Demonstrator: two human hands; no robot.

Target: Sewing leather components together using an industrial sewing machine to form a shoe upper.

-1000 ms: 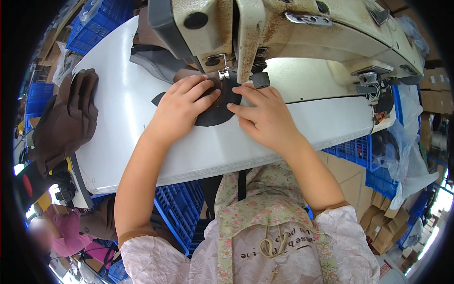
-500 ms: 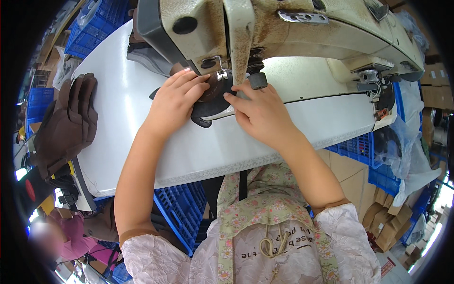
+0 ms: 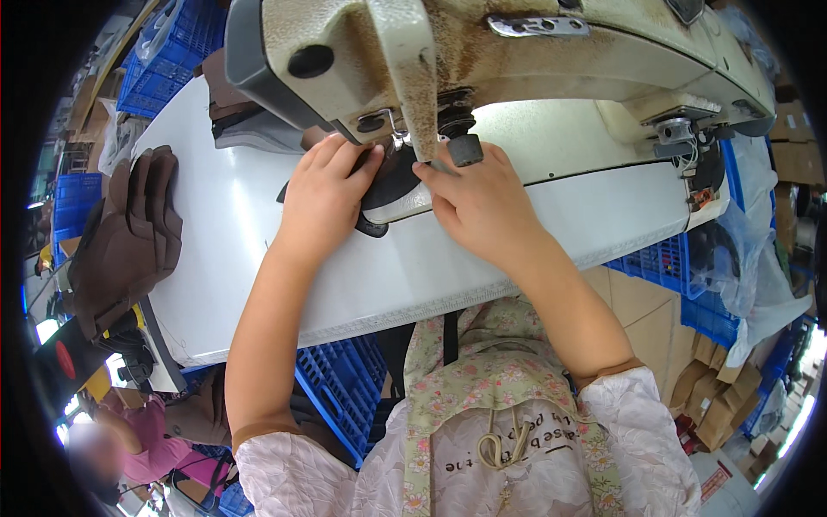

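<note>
A stained cream sewing machine (image 3: 525,65) stands over the white table. Under its needle area lies a dark brown and black shaped piece (image 3: 394,179), partly covered by the machine head and my hands. My left hand (image 3: 323,202) is closed on the piece's left side, thumb and forefinger beside the needle area. My right hand (image 3: 489,207) sits to the right with its forefinger tip at the piece's edge; its other fingers are partly hidden behind the black knob (image 3: 466,150).
Brown shaped pieces (image 3: 129,228) are stacked at the table's left edge, with more dark pieces (image 3: 258,125) behind my left hand. A blue crate (image 3: 340,392) stands below the table (image 3: 233,284). Plastic bags (image 3: 749,276) hang at right. A person in pink (image 3: 164,444) sits lower left.
The view has shifted slightly, so the machine head appears further left. Less of the brown part of the piece shows beside my left fingers. Both hands stay at the piece.
</note>
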